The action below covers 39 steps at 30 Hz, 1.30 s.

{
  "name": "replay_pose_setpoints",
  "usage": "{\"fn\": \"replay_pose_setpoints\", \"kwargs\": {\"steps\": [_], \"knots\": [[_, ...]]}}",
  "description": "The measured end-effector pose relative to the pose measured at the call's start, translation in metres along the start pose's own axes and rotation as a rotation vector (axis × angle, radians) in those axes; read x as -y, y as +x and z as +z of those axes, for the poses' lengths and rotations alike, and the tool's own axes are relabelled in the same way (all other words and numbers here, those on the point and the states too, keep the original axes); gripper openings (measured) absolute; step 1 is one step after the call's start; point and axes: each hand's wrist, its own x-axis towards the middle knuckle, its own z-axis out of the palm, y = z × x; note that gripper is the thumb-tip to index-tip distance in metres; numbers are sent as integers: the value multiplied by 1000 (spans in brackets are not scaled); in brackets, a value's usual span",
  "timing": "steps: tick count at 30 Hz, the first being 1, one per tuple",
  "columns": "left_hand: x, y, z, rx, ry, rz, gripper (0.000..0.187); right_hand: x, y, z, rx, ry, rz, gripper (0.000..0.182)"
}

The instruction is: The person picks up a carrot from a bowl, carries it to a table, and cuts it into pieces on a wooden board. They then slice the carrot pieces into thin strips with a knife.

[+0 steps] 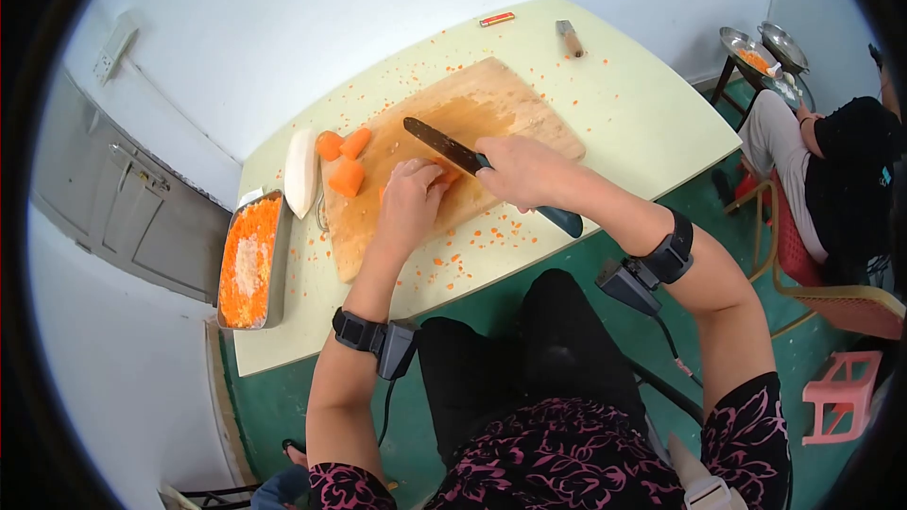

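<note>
My right hand [524, 170] is closed round the dark handle of a kitchen knife [439, 144], whose blade points up and left over the wooden cutting board [378, 238]. My left hand [411, 196] rests on the board beside the blade, fingers curled over a carrot piece [446, 177] that they mostly hide. To the left of that hand lie more orange pieces: a large carrot chunk [346, 178], a rounded carrot piece [329, 144] and a smaller carrot piece [356, 142]. A peeled white radish [300, 175] lies past the board's left edge.
A metal tray [275, 297] of chopped carrot with a pale heap stands at the table's left end. Carrot bits dot the table [652, 137]. A peeler-like tool [570, 39] and a red packet [497, 19] lie at the back. A person [831, 161] sits at right, near bowls [782, 45].
</note>
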Motion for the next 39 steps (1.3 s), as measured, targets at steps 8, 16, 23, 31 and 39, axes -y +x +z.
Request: {"fn": "replay_pose_setpoints", "kwargs": {"steps": [8, 16, 23, 31, 39], "knots": [[-1, -1, 2, -46, 28, 44, 15, 0, -3, 11, -71, -182, -130, 21], [2, -2, 6, -101, -10, 55, 13, 6, -10, 12, -7, -246, -131, 20], [2, 0, 3, -84, 14, 61, 13, 8, -8, 20, 41, -370, -129, 18], [5, 4, -2, -41, -12, 36, 12, 18, -3, 8, 142, -269, 20, 18], [18, 2, -2, -5, -47, -32, 19, 24, 31, -1, 238, -168, 91, 20]]}}
